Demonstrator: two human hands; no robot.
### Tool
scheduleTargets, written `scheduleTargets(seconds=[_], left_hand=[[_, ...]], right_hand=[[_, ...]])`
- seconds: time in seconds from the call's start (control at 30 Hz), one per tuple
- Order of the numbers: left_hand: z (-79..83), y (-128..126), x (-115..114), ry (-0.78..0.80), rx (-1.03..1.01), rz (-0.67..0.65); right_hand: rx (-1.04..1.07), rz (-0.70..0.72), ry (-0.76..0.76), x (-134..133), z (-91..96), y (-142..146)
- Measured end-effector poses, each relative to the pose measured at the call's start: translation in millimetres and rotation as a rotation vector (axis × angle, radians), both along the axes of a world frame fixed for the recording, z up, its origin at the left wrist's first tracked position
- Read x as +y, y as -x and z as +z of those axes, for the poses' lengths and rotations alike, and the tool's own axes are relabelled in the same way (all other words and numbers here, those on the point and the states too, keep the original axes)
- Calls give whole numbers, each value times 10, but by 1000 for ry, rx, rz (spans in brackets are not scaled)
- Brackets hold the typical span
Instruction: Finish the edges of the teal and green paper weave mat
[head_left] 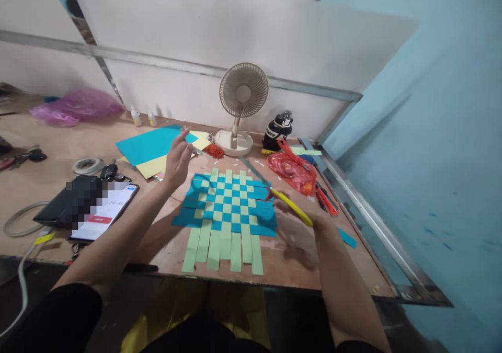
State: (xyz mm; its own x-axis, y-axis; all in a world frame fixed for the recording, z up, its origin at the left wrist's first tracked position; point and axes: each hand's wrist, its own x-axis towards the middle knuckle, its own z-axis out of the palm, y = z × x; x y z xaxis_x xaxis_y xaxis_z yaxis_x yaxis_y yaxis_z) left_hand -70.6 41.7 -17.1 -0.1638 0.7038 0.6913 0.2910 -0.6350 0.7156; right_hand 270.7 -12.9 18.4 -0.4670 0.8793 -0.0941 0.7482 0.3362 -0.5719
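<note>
My right hand (300, 214) grips a yellow-handled cutter (292, 206), whose long slim grey blade points up and left over the weave. My left hand (178, 159) is raised above the table with its fingers apart, holding nothing that I can see. Between my hands and below them lies a woven paper mat (225, 206) of blue and pale green strips in a checked pattern. Its loose green strip ends (219, 251) hang toward the near edge. A blue sheet (149, 144) and yellow paper (151, 166) lie beyond my left hand.
A plywood table (314, 269) holds a desk fan (243, 94), glue bottles (135, 116), a black flask (277, 131), a red plastic bag (292, 167), an orange cutter (326, 201), a tape roll (88, 166) and a phone (104, 211). A metal rail (376, 222) runs along the right edge.
</note>
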Motion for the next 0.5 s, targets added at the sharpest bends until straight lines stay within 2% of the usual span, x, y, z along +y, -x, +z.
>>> scheduleTargets(seconds=[0.03,0.1,0.17,0.27,0.33,0.5], left_hand=[[-24,75,32,-30,114,51],[-107,219,111,-47,279,109],[-225,336,198,-8,347,152],[-390,449,297,152,353,154],[-443,488,323,262,313,121],[-374,510,298,344,263,71]], right_hand=[[-42,-94,-57,56,-30,-41],[-248,-381,-179,174,-106,-131],[-433,-542,-207,280,-191,-230],[-530,-637,-178,382,-305,-366],[-540,-666,-196,412,-371,-427],[-541,-641,-262,440,-518,-480]])
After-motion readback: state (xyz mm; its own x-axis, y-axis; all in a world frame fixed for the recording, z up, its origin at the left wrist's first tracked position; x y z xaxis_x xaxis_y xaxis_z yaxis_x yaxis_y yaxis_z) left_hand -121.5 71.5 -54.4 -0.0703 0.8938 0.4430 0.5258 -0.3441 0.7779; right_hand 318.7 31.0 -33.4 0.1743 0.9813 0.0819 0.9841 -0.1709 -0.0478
